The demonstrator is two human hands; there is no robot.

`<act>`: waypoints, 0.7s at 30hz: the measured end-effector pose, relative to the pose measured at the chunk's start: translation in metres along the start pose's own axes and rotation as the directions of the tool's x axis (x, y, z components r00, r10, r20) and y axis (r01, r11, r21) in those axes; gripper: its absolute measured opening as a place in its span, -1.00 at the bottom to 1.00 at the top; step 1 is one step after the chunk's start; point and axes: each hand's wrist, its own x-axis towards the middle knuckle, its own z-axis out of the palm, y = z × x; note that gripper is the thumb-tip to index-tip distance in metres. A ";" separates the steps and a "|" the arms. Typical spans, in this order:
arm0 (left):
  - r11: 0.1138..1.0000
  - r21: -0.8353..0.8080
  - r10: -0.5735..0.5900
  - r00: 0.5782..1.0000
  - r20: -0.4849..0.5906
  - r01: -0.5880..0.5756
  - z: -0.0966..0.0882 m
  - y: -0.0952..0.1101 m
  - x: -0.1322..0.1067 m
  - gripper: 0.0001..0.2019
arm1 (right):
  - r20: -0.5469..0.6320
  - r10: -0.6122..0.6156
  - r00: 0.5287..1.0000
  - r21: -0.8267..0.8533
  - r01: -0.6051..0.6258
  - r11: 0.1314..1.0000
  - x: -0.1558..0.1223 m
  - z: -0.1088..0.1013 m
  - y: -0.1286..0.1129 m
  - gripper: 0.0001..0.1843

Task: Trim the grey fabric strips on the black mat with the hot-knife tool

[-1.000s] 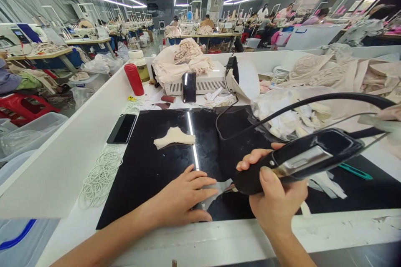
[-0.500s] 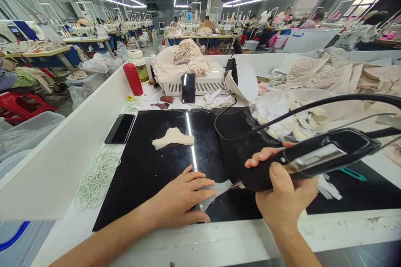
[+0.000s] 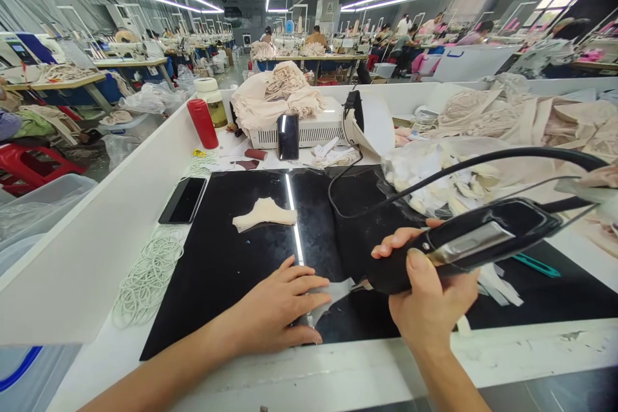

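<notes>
One white table (image 3: 284, 376) is walled along its left side and back, with a bare strip left between its front edge and one black mat (image 3: 212, 270). Open room is left across the mat's left half; the right is crowded by one heap of beige fabric (image 3: 521, 109) and one clear bag of pale pieces (image 3: 454, 190). The back is partly taken up by one vented white box (image 3: 318, 132). Over the mat's right half, one black handheld tool (image 3: 483, 241) is held at a tilt by the right hand (image 3: 429, 302), its fingers closed around the body. The left hand (image 3: 284, 306) is laid palm down near the mat's front edge, fingers extended and slightly spread, nothing gripped. Two phones are seen: one propped upright (image 3: 288, 136) before the box, one laid flat (image 3: 183, 199) at the mat's left edge. One cream piece (image 3: 264, 212) is set well beyond the left hand. One translucent grey piece (image 3: 338, 293) is covered in part by that hand's fingers, its right end just beside the tool's tip; contact cannot be made out. One slim teal implement (image 3: 535, 265) is placed farther right.
</notes>
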 end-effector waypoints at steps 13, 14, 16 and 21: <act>0.972 -0.015 -0.226 0.921 -0.318 0.233 0.011 -0.011 0.005 -0.75 | 0.142 -0.063 0.988 -0.146 0.084 0.986 0.007 -0.008 -0.007 -0.67; 0.972 -0.029 -0.229 0.920 -0.319 0.231 0.011 -0.011 0.005 -0.78 | 0.149 -0.067 0.987 -0.209 0.097 0.973 0.008 -0.010 -0.009 -0.70; 0.970 -0.065 -0.242 0.915 -0.324 0.234 0.011 -0.010 0.005 -0.83 | 0.146 -0.089 0.985 -0.388 0.140 0.911 0.012 -0.017 -0.012 -0.69; 0.964 -0.130 -0.264 0.905 -0.335 0.233 0.013 -0.011 0.004 -0.88 | 0.096 -0.161 0.982 -0.667 0.184 0.722 0.014 -0.029 -0.012 -0.57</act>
